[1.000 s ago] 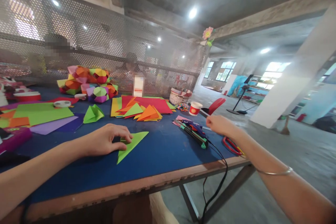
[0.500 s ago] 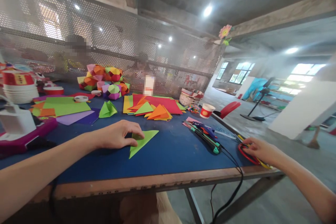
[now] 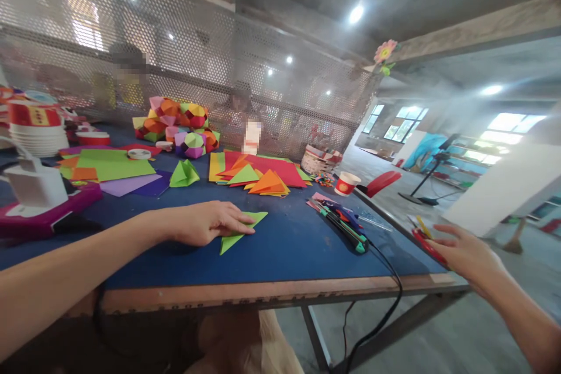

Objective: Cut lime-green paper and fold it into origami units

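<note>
My left hand [image 3: 214, 223] lies with its fingers stretched flat over a folded triangle of green paper [image 3: 258, 220], pressing it to the blue tabletop. Part of the sheet is hidden under the palm. At the table's right edge, my right hand [image 3: 471, 254] grips red-handled scissors [image 3: 430, 246], tilted on edge between thumb and fingers. A thin yellow stick [image 3: 423, 225] shows beside them. Beyond my left hand stands another folded green paper piece [image 3: 184, 174].
Green-handled cutters [image 3: 344, 227] lie centre right, near a black cable [image 3: 397, 280]. Behind are stacked coloured papers [image 3: 284, 169], a paper cup [image 3: 347, 183] and folded paper balls [image 3: 193, 143]. A white plug [image 3: 37, 187] sits on a purple power strip at left.
My left fingers have flattened from a curled grasp onto the green paper. My right hand has moved slightly right, and the red-handled scissors have turned from lying flat to on edge.
</note>
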The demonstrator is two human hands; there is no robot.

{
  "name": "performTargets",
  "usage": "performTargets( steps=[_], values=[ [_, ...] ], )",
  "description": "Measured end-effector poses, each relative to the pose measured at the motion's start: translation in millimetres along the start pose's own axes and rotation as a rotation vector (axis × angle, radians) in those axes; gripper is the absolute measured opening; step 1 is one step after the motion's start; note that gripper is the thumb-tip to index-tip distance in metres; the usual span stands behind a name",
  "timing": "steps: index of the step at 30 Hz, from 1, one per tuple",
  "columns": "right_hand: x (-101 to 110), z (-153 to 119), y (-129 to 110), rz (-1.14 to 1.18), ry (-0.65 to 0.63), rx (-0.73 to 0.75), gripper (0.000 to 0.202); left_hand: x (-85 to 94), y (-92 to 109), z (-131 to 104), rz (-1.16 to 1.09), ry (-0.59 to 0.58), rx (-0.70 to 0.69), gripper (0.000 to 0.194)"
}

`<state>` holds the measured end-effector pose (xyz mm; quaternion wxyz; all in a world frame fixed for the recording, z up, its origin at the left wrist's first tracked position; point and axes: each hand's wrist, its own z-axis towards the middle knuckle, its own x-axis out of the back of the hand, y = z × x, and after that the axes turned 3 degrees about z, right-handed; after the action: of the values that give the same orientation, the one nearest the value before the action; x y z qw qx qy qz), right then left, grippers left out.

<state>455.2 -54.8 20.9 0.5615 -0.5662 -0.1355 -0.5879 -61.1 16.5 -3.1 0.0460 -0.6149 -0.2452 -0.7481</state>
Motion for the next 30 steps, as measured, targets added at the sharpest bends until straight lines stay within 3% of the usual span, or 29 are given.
performTargets(
  steps=[1,3,6,9,11,16,17,19,21,23,26,30],
  values=[
    [2,-7,-10,0.128,-0.004,-0.02,0.036,-0.2,-1,0,0.0,0.006,-0.009,0.055],
    [4,-21,-38,0.634,-0.028,-0.12,0.054,-0.3,-1,0,0.003,0.011,-0.008,0.054],
    [-5,-43,-91,1.042,-0.133,-0.03,0.067,1.2,1,-1,-0.005,0.013,0.026,0.051],
    [-23,-62,-141,1.228,-0.317,0.08,0.045,3.5,5,-2,-0.019,0.006,0.017,0.052],
    [-37,-73,-168,1.325,-0.447,0.044,0.038,3.7,6,-2,-0.019,-0.006,0.013,0.054],
    [-61,-94,-217,1.367,-0.944,-0.154,0.03,2.3,4,-2,-0.038,0.023,0.004,0.052],
    [-64,-96,-225,1.383,-0.993,-0.183,0.027,2.4,3,-2,-0.032,0.022,-0.005,0.053],
    [-69,-100,-240,1.464,-0.98,-0.22,0.022,3.3,3,-2,-0.018,0.01,-0.009,0.056],
    [-76,-103,-251,1.539,-0.965,-0.165,0.019,4.8,4,-2,-0.013,-0.004,0.01,0.059],
    [-88,-107,-259,1.491,-1.014,-0.015,0.021,6.3,7,-3,-0.037,-0.006,0.051,0.057],
    [-113,-113,-264,1.366,-1.115,0.093,0.036,8.0,10,-3,-0.127,0.03,0.105,0.043],
    [-138,-115,-259,1.249,-1.037,0.239,0.04,9.9,13,-2,-0.21,0.077,0.092,0.032]
  ],
)
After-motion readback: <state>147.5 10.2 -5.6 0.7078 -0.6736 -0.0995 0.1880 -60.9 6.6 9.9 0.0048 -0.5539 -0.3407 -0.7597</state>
